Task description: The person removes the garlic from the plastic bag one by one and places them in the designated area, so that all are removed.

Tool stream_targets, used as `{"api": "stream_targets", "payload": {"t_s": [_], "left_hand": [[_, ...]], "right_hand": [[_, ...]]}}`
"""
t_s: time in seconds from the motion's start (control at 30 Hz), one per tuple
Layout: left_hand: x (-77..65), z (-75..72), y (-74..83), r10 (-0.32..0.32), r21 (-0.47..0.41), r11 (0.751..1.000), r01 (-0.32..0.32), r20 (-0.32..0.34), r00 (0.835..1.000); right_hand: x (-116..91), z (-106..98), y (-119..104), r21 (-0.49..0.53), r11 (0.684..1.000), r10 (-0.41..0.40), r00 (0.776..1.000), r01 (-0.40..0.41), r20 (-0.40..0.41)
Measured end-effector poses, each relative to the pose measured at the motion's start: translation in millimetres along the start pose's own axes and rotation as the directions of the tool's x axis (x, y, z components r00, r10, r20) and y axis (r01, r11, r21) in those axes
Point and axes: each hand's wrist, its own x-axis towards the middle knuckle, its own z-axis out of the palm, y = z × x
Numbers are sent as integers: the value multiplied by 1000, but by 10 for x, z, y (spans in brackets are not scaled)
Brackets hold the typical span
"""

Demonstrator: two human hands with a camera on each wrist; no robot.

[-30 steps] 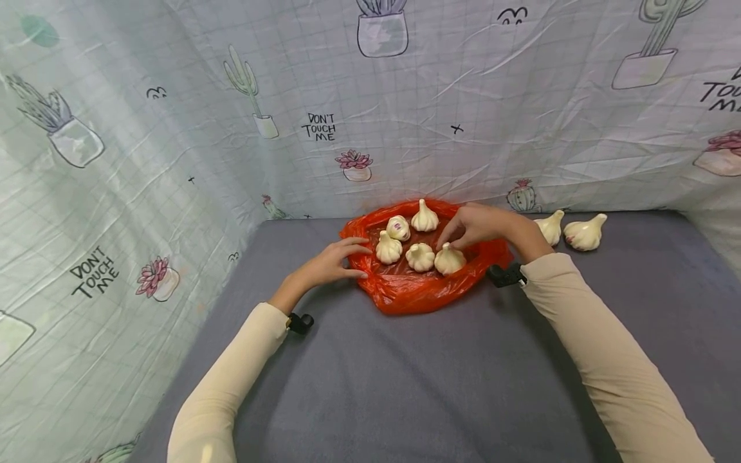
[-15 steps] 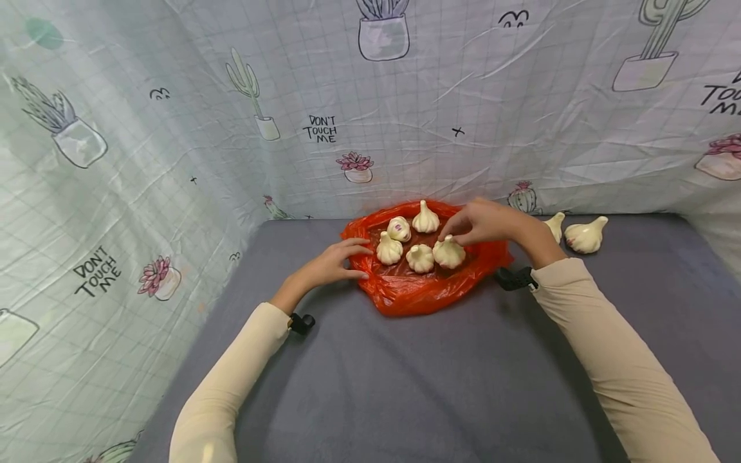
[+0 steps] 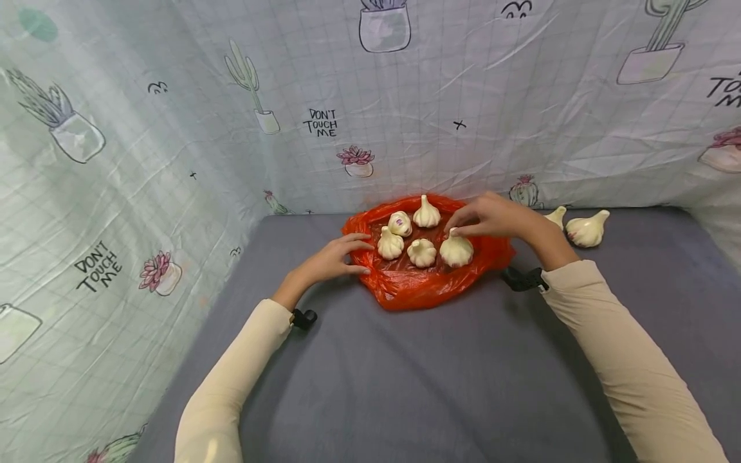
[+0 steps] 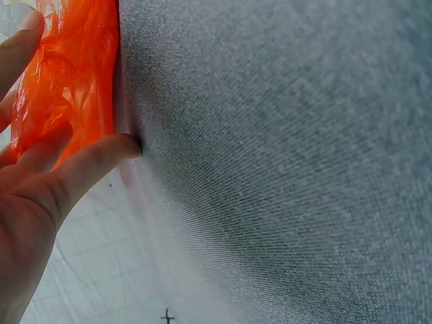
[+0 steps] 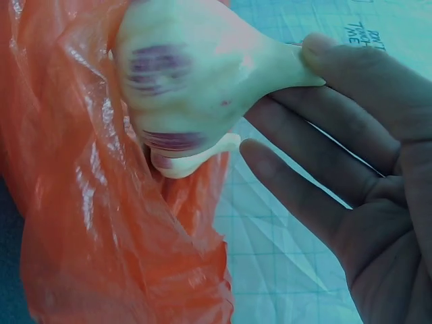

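A red plastic bag point(image 3: 425, 297) lies spread on the grey surface, its mouth open and its rim bunched. My right hand point(image 3: 498, 217) pinches a garlic bulb point(image 3: 456, 249) by its stem over the bag's right part. In the right wrist view the thumb and fingertips meet at the stem of that purple-streaked bulb point(image 5: 182, 67). My left hand point(image 3: 327, 260) rests at the bag's left edge, fingers extended. Other garlic bulbs sit inside the bag: one at the back point(image 3: 426, 213), one in front point(image 3: 422, 253), and two touching at the left point(image 3: 390, 244).
Two more garlic bulbs lie right of the bag: one in full view point(image 3: 587, 229), the other point(image 3: 557, 217) partly behind my right forearm. A printed cloth point(image 3: 417, 103) hangs along the back and left. Grey fabric point(image 3: 405, 379) covers the surface in front.
My right hand has drawn slightly up and to the right, and the pinched garlic bulb has shifted with it. The left hand and the other bulbs have hardly moved.
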Motion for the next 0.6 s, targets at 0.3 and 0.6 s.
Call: {"api": "stream_targets", "payload": {"t_s": [0.3, 0.6], "left_hand": [[44, -15, 9, 14, 3, 1000, -14, -4, 1000], [11, -2, 38, -6, 4, 1000, 6, -16, 1000]], "right_hand": [[-177, -69, -39, -8, 999, -45, 997, 44, -62], [-335, -97, -29, -6, 992, -123, 985, 123, -123]]}}
